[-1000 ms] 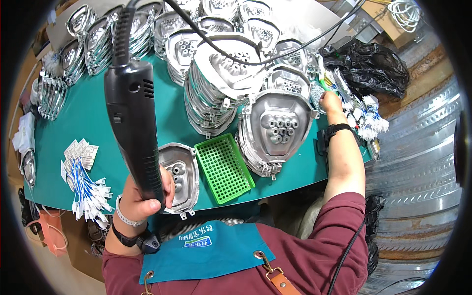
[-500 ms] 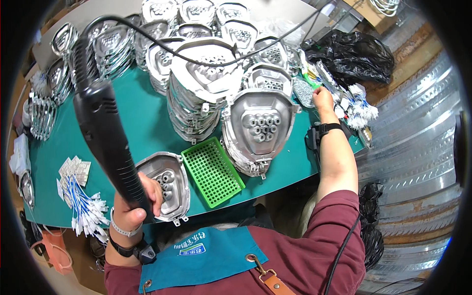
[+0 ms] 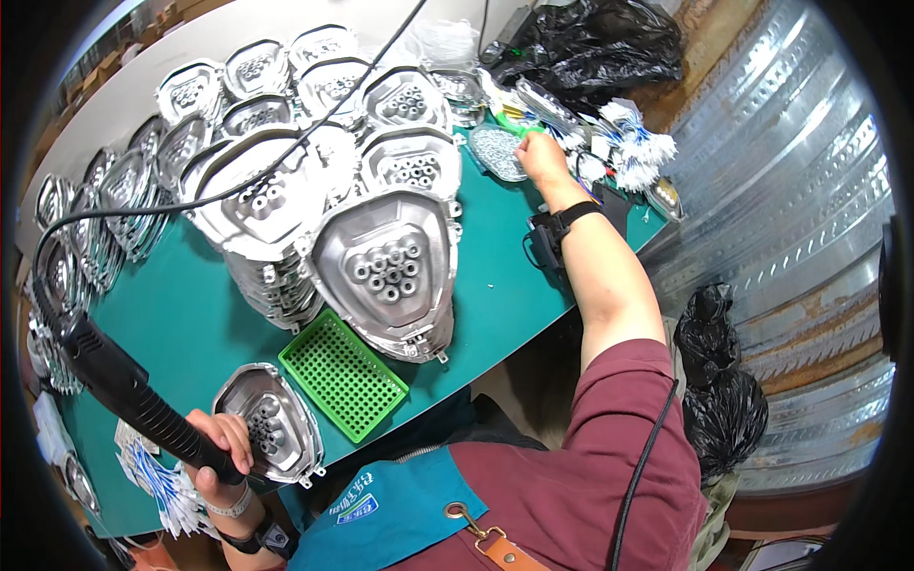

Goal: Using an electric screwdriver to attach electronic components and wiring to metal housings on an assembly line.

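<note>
My left hand [image 3: 221,445] is wrapped round the ridged grip of a black corded electric screwdriver [image 3: 129,385], which slants up and to the left. Beside that hand, near the table's front edge, lies a single silvery metal housing [image 3: 297,433] with a cluster of round sockets. Far to the right, my right hand [image 3: 543,160] is closed at the edge of a shallow dish [image 3: 497,154] of small silvery pieces. Its fingers meet a bright green piece [image 3: 514,125]; what they pinch, if anything, is hidden.
A green perforated basket [image 3: 343,379] sits right of the single housing. Behind it rise stacks of similar housings [image 3: 386,276]. Bundles of white-plugged wires [image 3: 638,143] and a black plastic bag [image 3: 590,48] lie at the far right. More wires [image 3: 171,490] lie front left. The screwdriver's cable [image 3: 238,186] arches over the stacks.
The whole view has turned to the right, so the table things appear further left. The screwdriver is tilted lower toward the left. My right hand stays by the dish.
</note>
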Demonstrator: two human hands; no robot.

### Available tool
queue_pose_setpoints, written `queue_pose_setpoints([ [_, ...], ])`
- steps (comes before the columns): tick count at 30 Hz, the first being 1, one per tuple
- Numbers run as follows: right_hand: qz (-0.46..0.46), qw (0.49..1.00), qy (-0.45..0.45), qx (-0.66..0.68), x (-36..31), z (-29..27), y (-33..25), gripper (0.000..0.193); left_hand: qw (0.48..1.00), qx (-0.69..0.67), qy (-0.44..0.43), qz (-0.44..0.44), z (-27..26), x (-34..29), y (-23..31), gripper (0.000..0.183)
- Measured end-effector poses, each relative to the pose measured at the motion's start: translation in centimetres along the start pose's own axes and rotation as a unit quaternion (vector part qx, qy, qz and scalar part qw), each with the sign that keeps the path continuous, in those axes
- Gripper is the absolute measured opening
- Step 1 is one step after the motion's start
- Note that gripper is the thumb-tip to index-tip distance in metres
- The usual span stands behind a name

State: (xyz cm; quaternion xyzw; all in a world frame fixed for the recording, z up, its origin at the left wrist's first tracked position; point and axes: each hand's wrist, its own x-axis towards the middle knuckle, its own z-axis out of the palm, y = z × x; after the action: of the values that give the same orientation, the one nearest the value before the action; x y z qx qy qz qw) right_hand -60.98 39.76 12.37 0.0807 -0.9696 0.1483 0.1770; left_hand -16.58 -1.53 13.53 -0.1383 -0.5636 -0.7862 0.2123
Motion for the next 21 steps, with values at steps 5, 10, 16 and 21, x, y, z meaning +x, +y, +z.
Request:
queue_pose_setpoints([
  [5,0.018,1.0,0.002,0.006,0.6,-0.3,-0.3,0.016,1.0,0.012,0.003,0.013,-0.1,0.2,-0.7,0.04],
  [10,0.024,0.997,0.003,0.073,1.7,-0.7,0.9,0.015,1.0,0.016,0.011,0.017,0.1,0.5,-0.9,0.039],
  [16,0.072,0.974,-0.046,0.21,3.1,1.2,3.8,0.018,1.0,0.007,0.008,0.013,0.1,0.6,-0.8,0.039],
  [21,0.086,0.963,-0.072,0.245,3.0,0.5,3.0,0.019,1.0,0.008,0.01,0.011,-0.2,0.4,-0.7,0.039],
])
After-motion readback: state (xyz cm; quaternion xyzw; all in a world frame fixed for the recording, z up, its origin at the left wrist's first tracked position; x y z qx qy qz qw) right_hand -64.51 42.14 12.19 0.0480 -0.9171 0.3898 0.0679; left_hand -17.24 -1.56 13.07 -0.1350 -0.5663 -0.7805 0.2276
